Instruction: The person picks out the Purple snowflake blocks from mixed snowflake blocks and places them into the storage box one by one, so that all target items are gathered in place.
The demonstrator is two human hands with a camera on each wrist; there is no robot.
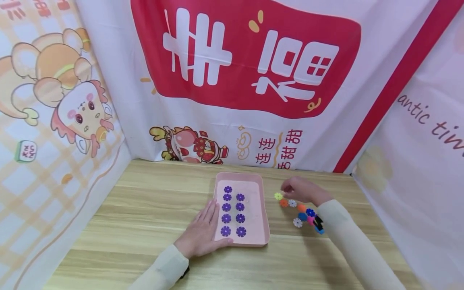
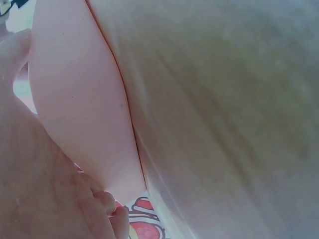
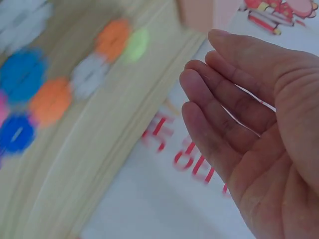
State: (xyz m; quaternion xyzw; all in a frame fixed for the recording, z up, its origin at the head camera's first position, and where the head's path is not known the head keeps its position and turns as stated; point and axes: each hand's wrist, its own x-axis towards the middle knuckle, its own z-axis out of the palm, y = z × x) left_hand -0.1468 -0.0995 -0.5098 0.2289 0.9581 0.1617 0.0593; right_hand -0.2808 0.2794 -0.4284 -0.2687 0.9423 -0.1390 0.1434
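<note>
A pink tray [image 1: 255,209] lies on the table with several purple snowflake discs [image 1: 226,207] inside, standing in two columns on its left half. My left hand [image 1: 199,233] rests against the tray's near left corner, fingers straight along the left side and thumb along the front rim. In the left wrist view that hand [image 2: 45,174] touches the tray's pink wall [image 2: 84,94]. My right hand [image 1: 302,189] is above the table right of the tray, near a yellow-green disc [image 1: 278,196]. The right wrist view shows this hand [image 3: 254,119] with loosely bent fingers, holding nothing.
Loose snowflake discs lie right of the tray, among them orange [image 1: 283,203], white [image 1: 297,222] and dark blue [image 1: 310,212] ones, partly under the right forearm. Printed cloth [image 1: 246,80] hangs behind the table [image 1: 152,201] and along both sides.
</note>
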